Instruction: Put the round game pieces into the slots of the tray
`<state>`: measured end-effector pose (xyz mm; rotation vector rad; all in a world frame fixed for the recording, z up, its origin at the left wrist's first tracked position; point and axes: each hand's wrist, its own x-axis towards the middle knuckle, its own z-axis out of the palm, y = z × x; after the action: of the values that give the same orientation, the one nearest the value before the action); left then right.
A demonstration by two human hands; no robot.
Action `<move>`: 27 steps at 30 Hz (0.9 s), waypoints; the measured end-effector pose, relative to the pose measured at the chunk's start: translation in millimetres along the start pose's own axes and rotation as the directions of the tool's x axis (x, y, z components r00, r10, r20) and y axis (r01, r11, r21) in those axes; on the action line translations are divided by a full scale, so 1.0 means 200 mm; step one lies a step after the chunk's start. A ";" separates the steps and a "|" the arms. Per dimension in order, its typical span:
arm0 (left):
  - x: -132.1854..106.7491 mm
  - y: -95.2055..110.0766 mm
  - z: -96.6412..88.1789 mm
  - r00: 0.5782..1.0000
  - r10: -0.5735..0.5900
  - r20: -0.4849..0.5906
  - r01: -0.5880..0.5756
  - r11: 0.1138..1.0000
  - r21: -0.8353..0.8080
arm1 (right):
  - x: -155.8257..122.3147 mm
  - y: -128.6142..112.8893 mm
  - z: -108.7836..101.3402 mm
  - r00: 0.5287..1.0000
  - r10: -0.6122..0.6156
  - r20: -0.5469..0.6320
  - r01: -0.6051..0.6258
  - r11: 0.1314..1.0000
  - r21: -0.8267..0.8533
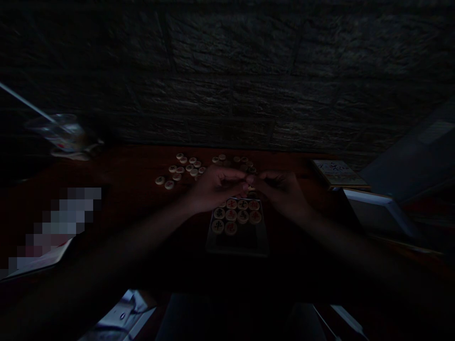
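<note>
The scene is very dim. My left hand (216, 187) and my right hand (280, 189) meet fingertip to fingertip over the far end of a small dark tray (238, 244). Both hands have curled fingers in a pinch; what they hold is too dark to make out. Several round pale game pieces (236, 215) with red and dark characters lie in rows inside the tray, just under the hands. More loose round pieces (185, 169) are scattered on the dark red table (135, 184) beyond my left hand.
A stone-pattern wall (249, 71) rises behind the table. A clear plastic container (62, 132) sits at the far left. A flat printed box (337, 173) and a pale box lid (377, 213) lie at the right. Papers (46, 258) rest at the left edge.
</note>
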<state>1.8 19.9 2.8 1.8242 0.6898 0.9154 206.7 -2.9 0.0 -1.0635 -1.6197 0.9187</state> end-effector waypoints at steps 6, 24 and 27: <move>0.02 -0.01 0.01 0.993 -0.066 -0.098 0.059 0.996 -0.073 | -0.01 0.01 -0.01 0.996 0.046 0.078 -0.046 0.999 -0.013; 0.00 -0.01 0.04 0.996 0.034 -0.082 -0.043 0.993 -0.107 | -0.01 0.00 0.01 0.993 0.092 0.077 -0.101 0.986 0.132; 0.00 -0.01 0.06 0.995 0.045 -0.086 -0.052 0.995 -0.083 | -0.01 0.00 0.01 0.989 0.130 0.072 -0.140 0.977 0.161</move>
<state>10.7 14.3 -2.5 1.7415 0.6510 1.0426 205.8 -4.2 -0.7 -1.0472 -1.5048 1.1654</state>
